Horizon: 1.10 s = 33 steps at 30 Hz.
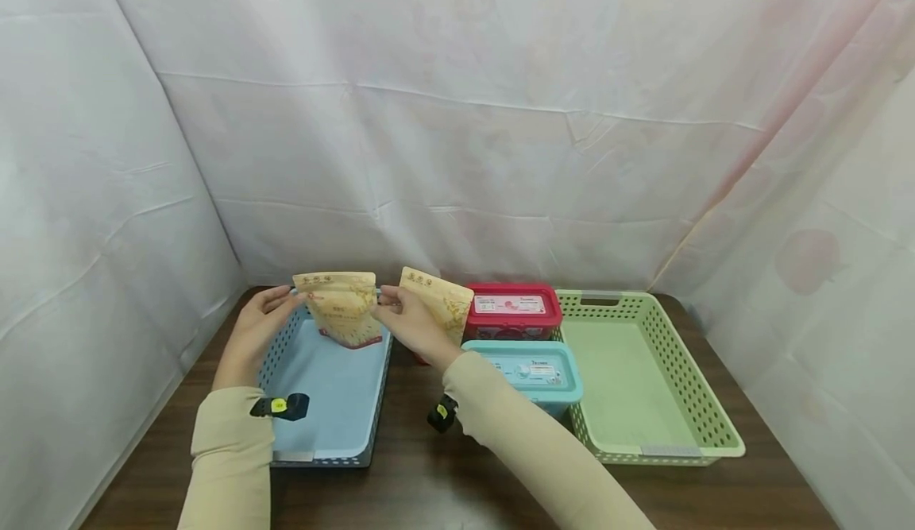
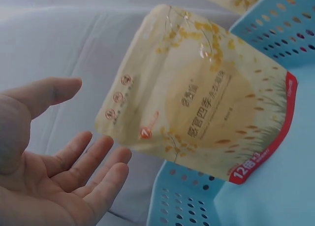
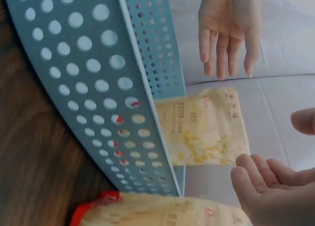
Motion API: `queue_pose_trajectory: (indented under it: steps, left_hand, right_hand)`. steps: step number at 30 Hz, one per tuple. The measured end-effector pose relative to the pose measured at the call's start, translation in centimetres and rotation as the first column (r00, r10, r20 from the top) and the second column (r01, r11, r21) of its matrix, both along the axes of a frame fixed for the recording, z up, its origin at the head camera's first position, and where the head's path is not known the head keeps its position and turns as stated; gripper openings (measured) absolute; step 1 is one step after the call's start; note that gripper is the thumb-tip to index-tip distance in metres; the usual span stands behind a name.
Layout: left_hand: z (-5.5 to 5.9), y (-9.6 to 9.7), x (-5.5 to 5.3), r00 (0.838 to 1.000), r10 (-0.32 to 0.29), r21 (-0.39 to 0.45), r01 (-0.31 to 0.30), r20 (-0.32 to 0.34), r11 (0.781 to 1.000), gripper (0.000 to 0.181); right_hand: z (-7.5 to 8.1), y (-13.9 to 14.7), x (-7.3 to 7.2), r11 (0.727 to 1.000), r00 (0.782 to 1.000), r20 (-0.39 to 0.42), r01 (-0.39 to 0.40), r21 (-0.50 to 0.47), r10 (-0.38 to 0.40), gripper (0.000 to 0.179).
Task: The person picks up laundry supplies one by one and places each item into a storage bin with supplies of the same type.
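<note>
A cream pouch [image 1: 341,307] with yellow flowers and a red bottom edge stands at the far end of the blue basket [image 1: 325,411]. My left hand [image 1: 259,330] is by its left top corner; the left wrist view shows the fingers spread and the thumb apart from the pouch. On the other side, my right hand [image 1: 420,325] has its fingertips right at the pouch's edge, with the thumb held away, as the right wrist view shows. A second, similar pouch [image 1: 450,301] stands just outside the basket, partly hidden behind my right hand and forearm.
Right of the second pouch sit a red lidded box [image 1: 515,307] and, nearer, a light blue lidded box [image 1: 532,371]. A green basket [image 1: 636,387] stands beyond them on the dark wooden table [image 1: 422,474]. White cloth [image 1: 457,156] hangs behind and at both sides.
</note>
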<state>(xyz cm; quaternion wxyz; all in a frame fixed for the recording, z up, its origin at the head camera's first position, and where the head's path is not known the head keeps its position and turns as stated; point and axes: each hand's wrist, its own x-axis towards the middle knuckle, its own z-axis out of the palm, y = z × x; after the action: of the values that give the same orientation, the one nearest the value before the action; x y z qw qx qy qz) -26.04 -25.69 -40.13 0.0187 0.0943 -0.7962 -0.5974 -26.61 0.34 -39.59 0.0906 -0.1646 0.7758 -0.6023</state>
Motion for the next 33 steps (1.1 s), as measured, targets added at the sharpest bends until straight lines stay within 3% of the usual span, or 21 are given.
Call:
queue_pose_trajectory:
  steps: [12,25,33]
  left_hand:
    - [1.3,1.5,0.9,0.995,-0.066,-0.065,0.062,-0.069,0.996,0.08]
    - [2.5,5.0,0.5,0.98,-0.166,-0.133,0.151,-0.106,0.98,0.066]
    - [2.8,6.4,0.2,0.967,-0.213,-0.13,0.195,-0.138,0.972,0.062]
  right_hand:
    - [1.3,2.6,0.3,0.995,0.999,-0.047,-0.009,0.101,0.014,0.056]
    - [2.5,6.0,0.1,0.966,0.985,-0.169,0.019,0.258,0.025,0.058]
    - [2.9,7.7,0.0,0.954,0.991,-0.136,0.028,0.3,0.014,0.057]
